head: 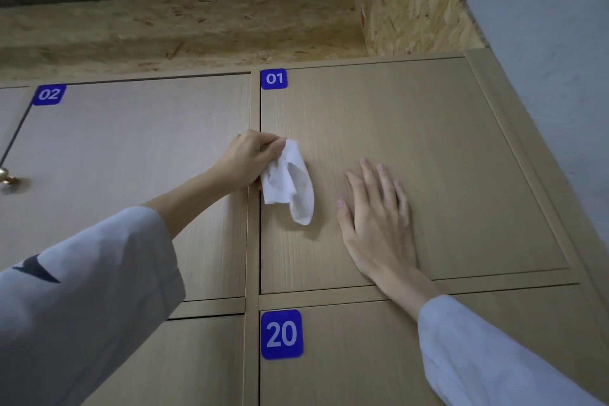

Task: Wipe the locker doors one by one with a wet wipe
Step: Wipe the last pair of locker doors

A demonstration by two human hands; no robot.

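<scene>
One crumpled wet wipe [290,181] hangs against locker door 01 [428,142] near its left edge, pinched in the left hand [250,158] fingers; the right hand [375,217] lies flat there, fingers spread.

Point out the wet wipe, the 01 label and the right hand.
wet wipe [290,183], head view, middle of the crumpled sheet.
01 label [274,78], head view, centre of the blue plate.
right hand [375,214], head view, back of the hand, flat on the door.
</scene>
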